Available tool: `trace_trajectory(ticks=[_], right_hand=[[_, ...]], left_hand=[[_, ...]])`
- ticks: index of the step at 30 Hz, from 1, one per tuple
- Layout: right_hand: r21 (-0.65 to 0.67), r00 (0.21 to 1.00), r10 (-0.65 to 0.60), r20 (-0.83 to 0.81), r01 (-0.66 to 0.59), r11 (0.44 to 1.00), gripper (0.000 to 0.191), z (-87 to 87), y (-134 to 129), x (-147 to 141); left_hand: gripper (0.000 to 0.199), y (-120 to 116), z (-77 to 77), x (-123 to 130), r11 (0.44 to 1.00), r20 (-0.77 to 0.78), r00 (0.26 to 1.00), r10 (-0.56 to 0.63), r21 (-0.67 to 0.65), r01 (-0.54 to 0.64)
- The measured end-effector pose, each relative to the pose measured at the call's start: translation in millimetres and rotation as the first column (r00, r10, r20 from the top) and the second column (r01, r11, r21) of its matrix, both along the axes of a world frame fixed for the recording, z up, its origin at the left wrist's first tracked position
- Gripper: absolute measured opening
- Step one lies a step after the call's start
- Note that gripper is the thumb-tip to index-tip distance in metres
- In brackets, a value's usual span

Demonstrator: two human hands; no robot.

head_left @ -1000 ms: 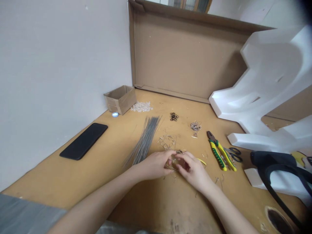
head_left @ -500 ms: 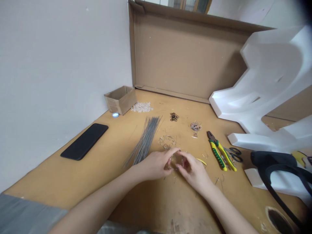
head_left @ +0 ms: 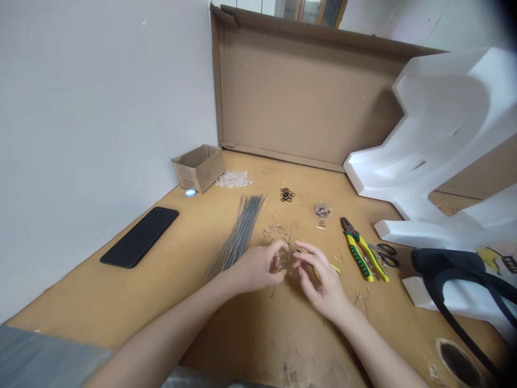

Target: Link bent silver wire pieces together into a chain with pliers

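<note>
A: How far along?
B: Partway, I judge: bent pieces [head_left: 276, 233] lie on the bench [head_left: 133, 291]; a thick wire bundle [head_left: 244, 229] is left to work.
A: Current piece?
B: A fine wire piece [head_left: 285, 258], at my left hand [head_left: 258, 267], which is curled; I cannot tell whether it pinches. My right hand [head_left: 323, 280] is loosely spread, apart from it.
A: Axis?
B: Piece: too fine, direction unreadable. Bundle: long axis runs away from me, leaning right.
</note>
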State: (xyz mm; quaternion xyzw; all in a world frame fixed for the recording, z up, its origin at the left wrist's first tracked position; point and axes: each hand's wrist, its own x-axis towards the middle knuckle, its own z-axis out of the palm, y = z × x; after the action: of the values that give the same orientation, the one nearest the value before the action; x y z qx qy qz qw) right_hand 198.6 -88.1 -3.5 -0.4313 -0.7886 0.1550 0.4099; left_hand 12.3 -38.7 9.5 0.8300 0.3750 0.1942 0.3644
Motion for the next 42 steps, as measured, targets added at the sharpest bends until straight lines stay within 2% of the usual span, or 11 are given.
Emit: trace_trajectory(ticks=[3, 5, 9, 12, 15, 20, 26, 30, 33, 37, 42], right_hand=[[0.014, 0.991, -0.074, -0.109, 0.076, 0.997, 0.026, -1.3, 2, 3], [0.018, 0.969, -0.144, -0.201, 0.151, 0.988, 0.022, -1.4, 4, 5], [0.043, 0.898, -0.251, -0.362, 0.285, 0.958, 0.019, -0.4, 3, 7], [0.029, 0.879, -0.274, -0.391, 0.309, 0.951, 0.016, -1.4, 1, 8], [-0.045, 0.882, -0.284, -0.375, 0.288, 0.956, 0.010, -4.9, -1, 4], [-0.164, 0.949, -0.241, -0.206, 0.209, 0.964, 0.009, -12.2, 0, -8], [-0.134, 0.976, -0.152, -0.155, 0.132, 0.982, 0.008, -14.0, 2, -13], [-0.163, 0.968, -0.146, -0.206, 0.113, 0.980, 0.004, -13.6, 1, -14], [-0.250, 0.937, -0.165, -0.307, 0.087, 0.964, 0.007, -15.0, 2, -17], [-0.454, 0.842, -0.175, -0.509, -0.090, 0.887, 0.019, -12.4, 2, -18], [-0.503, 0.803, -0.113, -0.585, -0.250, 0.828, 0.030, -4.5, 1, -9]], left_hand=[[0.031, 4, -4.5, 0, 0.995, 0.120, 0.993, 0.005, -0.104, 0.008], [0.029, 8, -7.9, 1, 0.977, 0.246, 0.968, 0.050, -0.213, 0.003], [0.031, 18, -10.9, 0, 0.905, 0.433, 0.884, 0.177, -0.424, 0.026], [0.034, 23, -10.0, -1, 0.871, 0.482, 0.845, 0.232, -0.489, 0.040], [0.035, 24, -8.9, -1, 0.857, 0.529, 0.808, 0.259, -0.512, 0.060], [0.038, 20, -9.0, 3, 0.842, 0.593, 0.740, 0.317, -0.535, 0.068], [0.034, 14, -12.8, 7, 0.876, 0.637, 0.718, 0.283, -0.476, 0.077], [0.031, 9, -12.4, 8, 0.889, 0.659, 0.712, 0.241, -0.445, 0.111], [0.032, 4, -7.9, 9, 0.889, 0.657, 0.717, 0.234, -0.444, 0.116], [0.030, -2, -1.9, 10, 0.896, 0.651, 0.726, 0.221, -0.430, 0.112], [0.027, -1, -5.4, 9, 0.917, 0.655, 0.732, 0.189, -0.385, 0.107]])
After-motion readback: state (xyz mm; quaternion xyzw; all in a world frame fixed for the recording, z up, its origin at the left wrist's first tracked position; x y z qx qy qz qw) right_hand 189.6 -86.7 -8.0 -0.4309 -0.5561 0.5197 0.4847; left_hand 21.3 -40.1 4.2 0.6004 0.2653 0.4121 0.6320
